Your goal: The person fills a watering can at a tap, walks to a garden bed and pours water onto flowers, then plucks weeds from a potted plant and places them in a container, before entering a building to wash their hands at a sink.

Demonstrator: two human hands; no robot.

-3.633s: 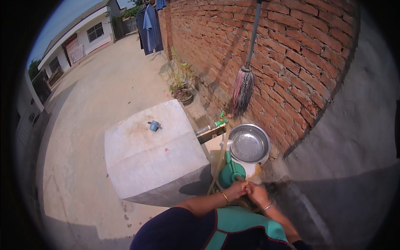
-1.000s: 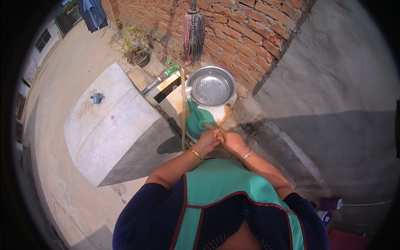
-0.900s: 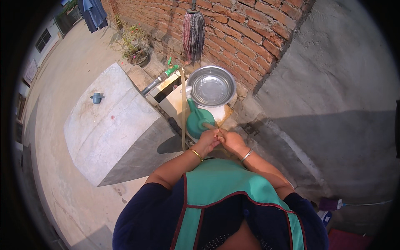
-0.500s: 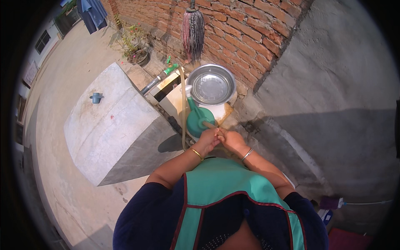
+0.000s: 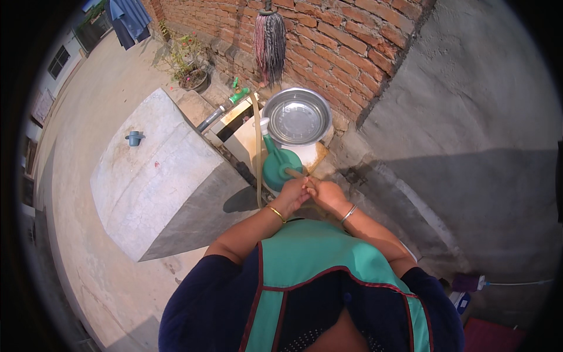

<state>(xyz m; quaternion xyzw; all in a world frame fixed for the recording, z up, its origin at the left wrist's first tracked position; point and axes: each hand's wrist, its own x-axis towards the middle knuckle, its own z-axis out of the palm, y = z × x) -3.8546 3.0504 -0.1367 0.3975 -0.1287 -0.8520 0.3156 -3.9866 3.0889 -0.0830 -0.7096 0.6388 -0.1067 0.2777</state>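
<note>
1. Across the upper middle of the frame runs a red brick wall [image 5: 346, 50], unplastered.
2. Left of centre stands a concrete block [image 5: 164, 170], pale on top, its near face in shade.
3. Above centre sits a steel basin [image 5: 298, 118], shiny and round, near the foot of the wall.
4. Top centre, a mop [image 5: 270, 47] hangs head down against the bricks.
5. Just below the basin, at mid-frame, is a green watering can [image 5: 280, 171], its white-tipped spout pointing up the frame.
6. Below the can, the left hand [image 5: 293, 196] and right hand [image 5: 330, 196] meet, fingers closed together around a tan hose [image 5: 295, 173] whose end is at the can's opening; how deep it reaches is hard to tell.
7. Above and left of the can is a green tap [image 5: 239, 94].
8. On the block's top, at left, rests a small blue fitting [image 5: 134, 139].
9. Smallest are the bangles, gold [image 5: 277, 215] on the left wrist, silver [image 5: 349, 212] on the right.
</note>
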